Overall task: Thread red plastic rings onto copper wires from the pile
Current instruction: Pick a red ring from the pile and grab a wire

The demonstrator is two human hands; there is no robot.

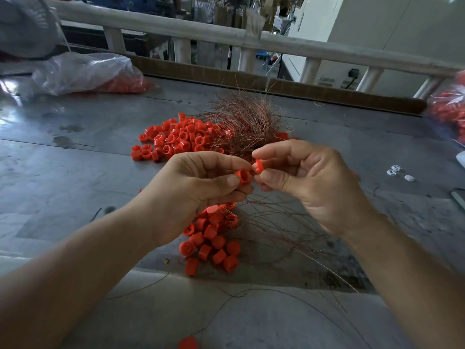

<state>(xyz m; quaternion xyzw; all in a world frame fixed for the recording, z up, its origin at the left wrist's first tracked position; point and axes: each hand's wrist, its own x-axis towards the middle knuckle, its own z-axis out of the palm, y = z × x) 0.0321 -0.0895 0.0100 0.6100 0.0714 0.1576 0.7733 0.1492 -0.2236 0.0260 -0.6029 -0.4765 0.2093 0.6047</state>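
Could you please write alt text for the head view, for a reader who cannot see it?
Over a grey table, the left hand pinches a red ring and the right hand pinches a second ring. Behind them lie a pile of loose rings and a tangle of copper wires; another heap of rings lies nearer.

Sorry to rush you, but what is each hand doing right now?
Left hand: closed, pinching a red ring between thumb and fingers.
Right hand: closed, pinching another red ring.
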